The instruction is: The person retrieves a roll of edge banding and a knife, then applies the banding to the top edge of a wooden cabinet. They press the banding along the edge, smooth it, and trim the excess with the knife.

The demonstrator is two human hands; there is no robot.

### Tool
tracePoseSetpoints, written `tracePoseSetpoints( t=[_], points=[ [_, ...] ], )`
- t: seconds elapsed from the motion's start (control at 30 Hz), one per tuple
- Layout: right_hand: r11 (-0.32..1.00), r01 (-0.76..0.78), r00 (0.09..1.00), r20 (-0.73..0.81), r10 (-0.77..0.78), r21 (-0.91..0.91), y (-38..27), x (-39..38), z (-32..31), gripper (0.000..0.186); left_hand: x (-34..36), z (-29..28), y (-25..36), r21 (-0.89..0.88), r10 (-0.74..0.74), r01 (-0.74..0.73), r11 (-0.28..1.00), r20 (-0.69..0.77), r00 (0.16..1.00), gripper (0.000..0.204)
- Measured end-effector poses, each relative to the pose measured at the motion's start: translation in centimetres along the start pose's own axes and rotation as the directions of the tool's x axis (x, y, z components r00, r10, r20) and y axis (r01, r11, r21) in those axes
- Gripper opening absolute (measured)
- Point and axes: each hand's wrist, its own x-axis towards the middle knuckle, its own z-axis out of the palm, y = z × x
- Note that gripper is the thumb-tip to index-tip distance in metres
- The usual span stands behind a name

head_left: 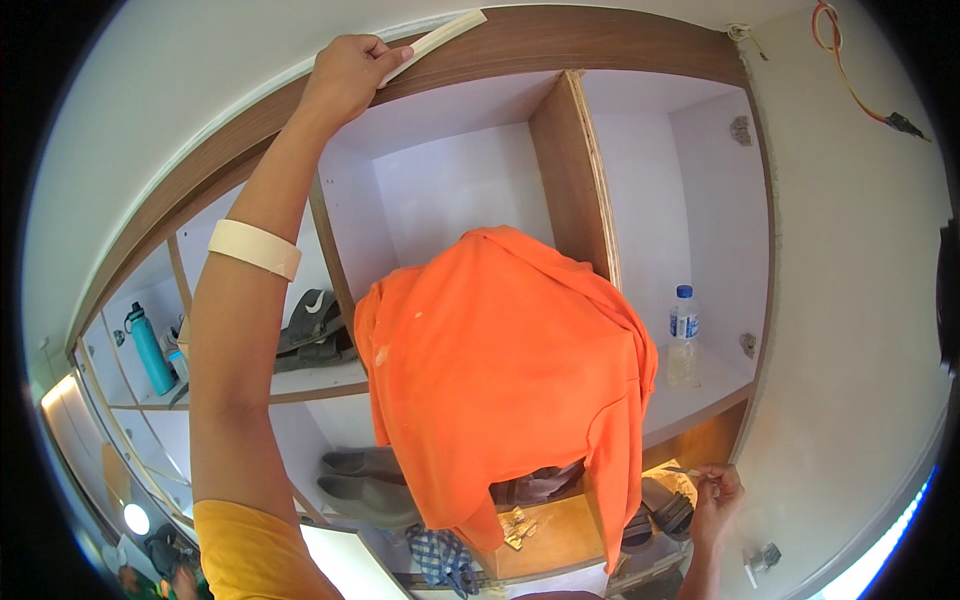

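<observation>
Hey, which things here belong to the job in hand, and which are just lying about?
In use, it seems:
pale strip, in left hand's grip
wood trim beside it
pale band round the left forearm
thin piece in right hand, kind unclear

Likely lying about:
orange garment
clear bottle
teal flask
black slides
grey shoes

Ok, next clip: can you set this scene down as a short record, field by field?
Left: left hand pinches a cream flat strip by the brown wooden top trim
Right: right hand, low down, pinches a thin narrow item; kind unclear
Forearm: cream ring-shaped band around the left forearm
Centre: orange cloth garment, hiding part of the open compartments
Right compartment: clear plastic bottle with blue cap, upright
Far left: teal bottle with black lid
</observation>
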Motion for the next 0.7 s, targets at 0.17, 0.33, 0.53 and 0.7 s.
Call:
tracePoseSetpoints(
  t=[0.17, 0.33, 0.53, 0.7],
  points=[
    [0.997, 0.008, 1.0, 0.014, -0.009, 0.081, 1.5, 0.4, -0.2, 0.016, -0.6, -1.0, -0.6, 0.009, -0.029, 0.029, 1.0, 0.021, 0.999, 0.043],
    [0.954, -0.078, 0.995, -0.03, 0.091, 0.291, -0.7, 3.4, 0.0, 0.009, -1.3, -1.5, -1.1, 0.005, -0.047, 0.047, 0.999, 0.014, 0.999, 0.043],
    [0.898, 0.029, 0.996, -0.089, 0.012, 0.439, -9.4, 9.1, 3.3, 0.019, -1.7, -2.9, -3.5, 0.042, 0.069, -0.068, 0.997, -0.022, 0.997, 0.042],
    [0.751, 0.171, 0.974, 0.005, -0.226, 0.638, -19.3, 17.7, 11.7, 0.028, -1.7, -3.0, -4.9, 0.029, 0.059, -0.059, 0.998, 0.007, 0.998, 0.038]
  ],
)
